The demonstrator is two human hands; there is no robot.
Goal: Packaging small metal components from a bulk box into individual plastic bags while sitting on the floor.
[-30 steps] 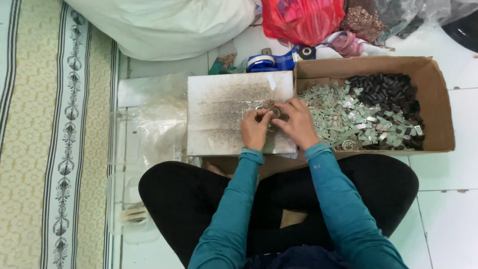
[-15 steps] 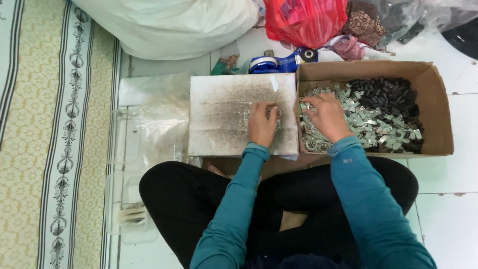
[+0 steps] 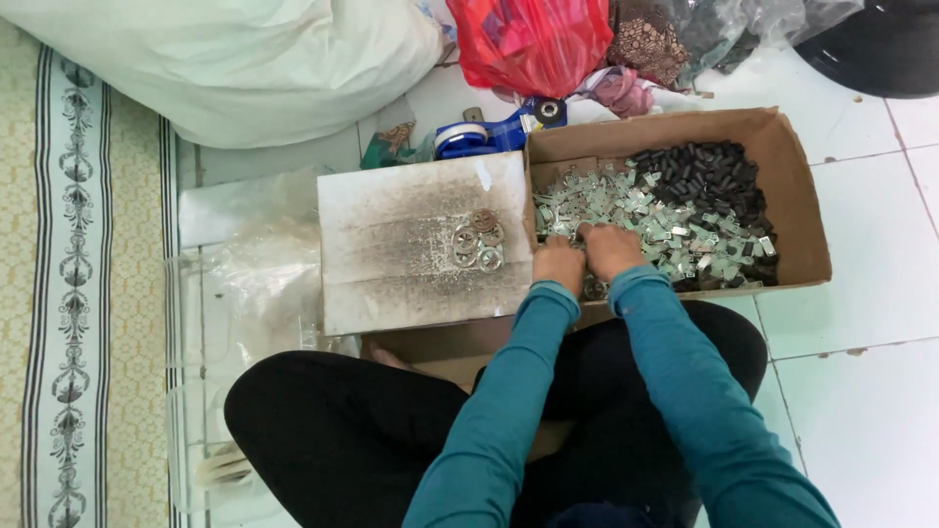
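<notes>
Reaching into the cardboard box (image 3: 794, 210), the left hand (image 3: 558, 266) and right hand (image 3: 608, 249) dig curled fingers into the small silvery metal pieces (image 3: 646, 217); whether either actually holds any I cannot tell. The pieces look light, stiff, thin and slippery, probably best pinched by their edges

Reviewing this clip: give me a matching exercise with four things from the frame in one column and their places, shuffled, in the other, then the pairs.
Things:
1. round metal rings
2. tape dispenser
3. red plastic bag
4. black small parts

Places:
A. far end of the cardboard box
B. on the stained white board
C. top of the frame, behind the box
D. on the floor just beyond the board

Pairs: 1-B, 2-D, 3-C, 4-A
</notes>
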